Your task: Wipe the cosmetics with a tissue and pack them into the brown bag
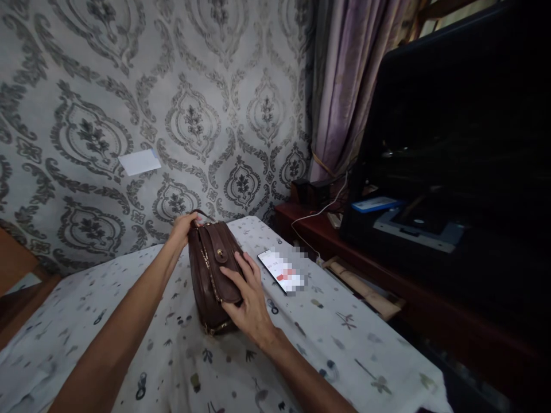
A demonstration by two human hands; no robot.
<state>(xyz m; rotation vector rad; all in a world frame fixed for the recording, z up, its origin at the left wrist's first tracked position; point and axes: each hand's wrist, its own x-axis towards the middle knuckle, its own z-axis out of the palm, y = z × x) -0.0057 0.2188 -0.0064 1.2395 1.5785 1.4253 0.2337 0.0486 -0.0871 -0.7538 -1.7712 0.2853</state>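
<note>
A dark brown leather bag (pixel 209 275) with gold zips and a round gold clasp lies on a bed or table covered by a white patterned cloth (pixel 167 367). At the bag's far end, my left hand (pixel 186 226) is closed on its top edge near the handle. My right hand (pixel 247 298) rests on the bag's right side and flap, fingers spread. Just right of the bag lies a phone (pixel 279 272) with its screen lit, partly blurred.
Patterned wallpaper rises behind, with a white card (pixel 140 162) on it. At the right are a purple curtain (pixel 348 80), a dark red shelf (pixel 310 229) with a white cable, and a large black screen (pixel 451 143). Wooden furniture (pixel 17 261) stands at left.
</note>
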